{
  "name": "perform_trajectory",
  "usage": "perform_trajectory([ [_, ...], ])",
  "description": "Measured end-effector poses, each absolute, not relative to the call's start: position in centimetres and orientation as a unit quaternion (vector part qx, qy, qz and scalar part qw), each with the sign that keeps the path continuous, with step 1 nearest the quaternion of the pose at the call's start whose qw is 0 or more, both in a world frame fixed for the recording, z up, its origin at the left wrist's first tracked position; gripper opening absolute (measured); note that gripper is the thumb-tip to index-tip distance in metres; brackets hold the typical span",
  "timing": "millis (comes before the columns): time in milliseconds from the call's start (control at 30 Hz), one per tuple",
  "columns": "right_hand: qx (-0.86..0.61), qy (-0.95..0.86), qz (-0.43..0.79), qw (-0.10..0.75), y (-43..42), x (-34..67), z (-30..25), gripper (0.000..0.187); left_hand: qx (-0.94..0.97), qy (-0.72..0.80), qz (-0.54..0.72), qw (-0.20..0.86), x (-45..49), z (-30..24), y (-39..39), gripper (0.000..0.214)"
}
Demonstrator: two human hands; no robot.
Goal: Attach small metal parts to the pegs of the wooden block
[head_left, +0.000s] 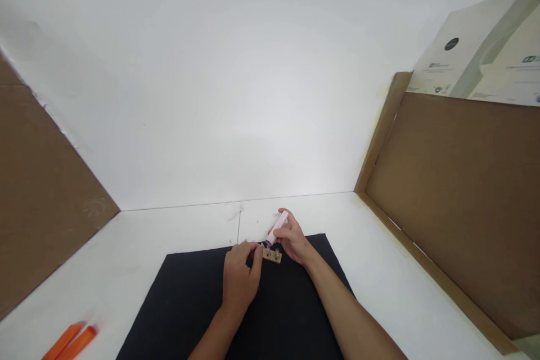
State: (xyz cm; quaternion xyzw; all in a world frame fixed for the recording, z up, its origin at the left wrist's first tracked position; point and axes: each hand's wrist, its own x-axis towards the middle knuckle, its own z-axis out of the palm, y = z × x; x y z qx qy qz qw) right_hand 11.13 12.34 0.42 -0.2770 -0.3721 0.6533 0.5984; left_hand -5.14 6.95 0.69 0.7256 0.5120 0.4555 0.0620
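Pink tube in right hand above wooden block near mat's far edge.

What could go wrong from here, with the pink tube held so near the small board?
The pink tube in the right hand angles down close to the metal posts on the small tan board, so a slip could knock or bend one. The board seems to lie loose on the black mat, with only the left hand at its edge, so pressure might shift it.
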Motion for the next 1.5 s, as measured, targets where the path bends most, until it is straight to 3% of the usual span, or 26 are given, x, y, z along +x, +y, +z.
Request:
perform_trajectory([
  [1500,-0.281,-0.375,0.644,0.605,12.40,11.07,0.24,0.072,0.724,0.518,0.448,0.086,-5.17,0.66,6.92,0.022],
])
